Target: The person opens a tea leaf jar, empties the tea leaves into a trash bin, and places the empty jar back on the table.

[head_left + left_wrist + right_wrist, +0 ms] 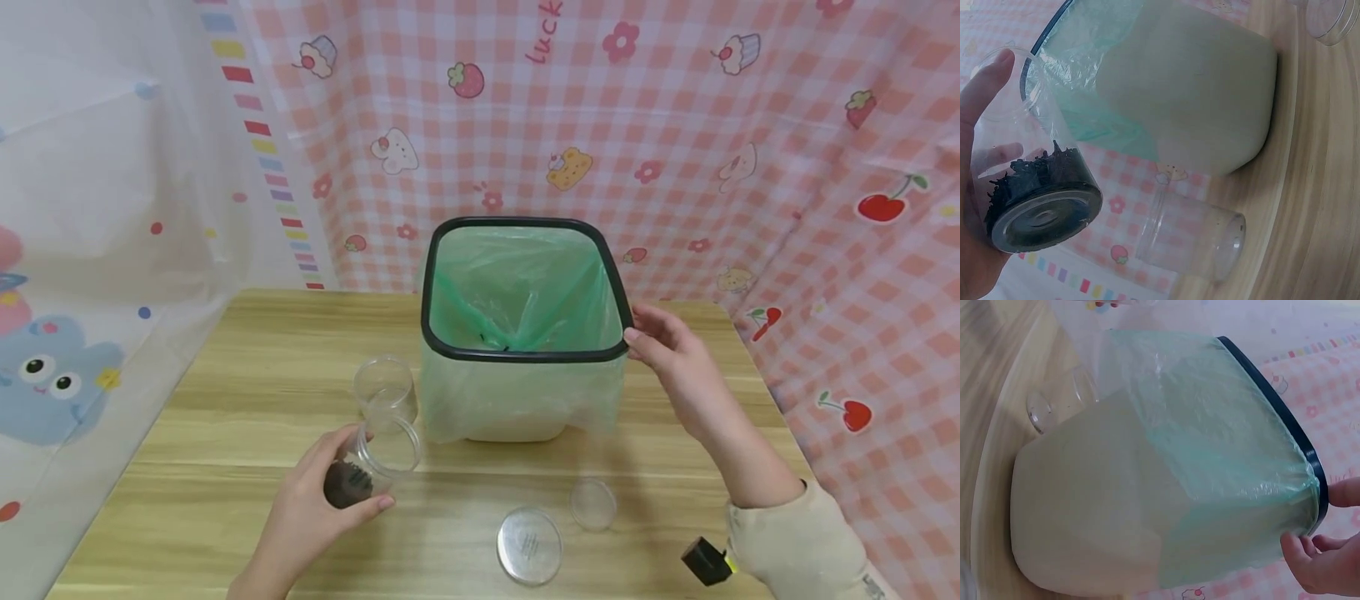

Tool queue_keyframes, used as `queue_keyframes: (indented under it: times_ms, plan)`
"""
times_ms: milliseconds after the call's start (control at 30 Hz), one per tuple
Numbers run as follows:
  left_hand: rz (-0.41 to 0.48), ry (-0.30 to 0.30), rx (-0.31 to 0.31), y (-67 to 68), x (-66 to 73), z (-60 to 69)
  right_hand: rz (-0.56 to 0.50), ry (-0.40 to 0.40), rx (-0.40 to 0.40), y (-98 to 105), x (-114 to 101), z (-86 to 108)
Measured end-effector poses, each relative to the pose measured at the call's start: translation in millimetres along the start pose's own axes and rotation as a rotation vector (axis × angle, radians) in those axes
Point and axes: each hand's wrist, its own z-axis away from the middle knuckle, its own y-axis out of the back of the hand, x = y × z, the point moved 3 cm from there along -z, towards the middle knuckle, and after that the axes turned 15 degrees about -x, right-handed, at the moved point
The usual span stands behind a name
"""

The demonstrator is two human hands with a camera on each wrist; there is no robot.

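My left hand (307, 492) grips a clear plastic jar (1029, 125), tilted with its open mouth toward the bin. Dark, dry shreds (1041, 169) that look like tea leaves lie in its lower part. My right hand (686, 375) pinches the black rim (525, 357) of the trash can (1085, 506) at its right front corner, thumb on top and fingers outside. A green bag (517, 292) lines the can and folds over its outside; a few small dark bits show inside it. Beside the left hand stands a second clear jar (386, 392) without a lid.
Two round clear lids lie on the wooden table: a larger one (529, 546) in front of the can and a smaller one (593, 503) to its right. A small black object (707, 561) shows by the right sleeve. Behind the table hangs a checked cloth (525, 108).
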Motion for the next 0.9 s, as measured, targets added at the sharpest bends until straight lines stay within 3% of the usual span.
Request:
queue_keyframes:
  times_ms: [200, 400, 733, 900]
  plan:
    - [0.013, -0.011, 0.001, 3.4, -0.5, -2.4, -0.153, -0.017, -0.09, 3.6, 2.0, -2.4]
    - [0.025, -0.044, -0.026, 16.9, 1.9, -11.1, -0.292, -0.072, -0.154, 6.5, 0.9, -2.6]
    - [-0.087, -0.098, -0.071, 44.8, 10.0, -34.2, -0.5, -0.083, -0.201, 8.9, -3.0, -4.4]
    - [-0.182, -0.174, -0.075, 57.4, 14.1, -45.0, -0.539, -0.084, -0.217, 8.3, -5.2, -6.1]
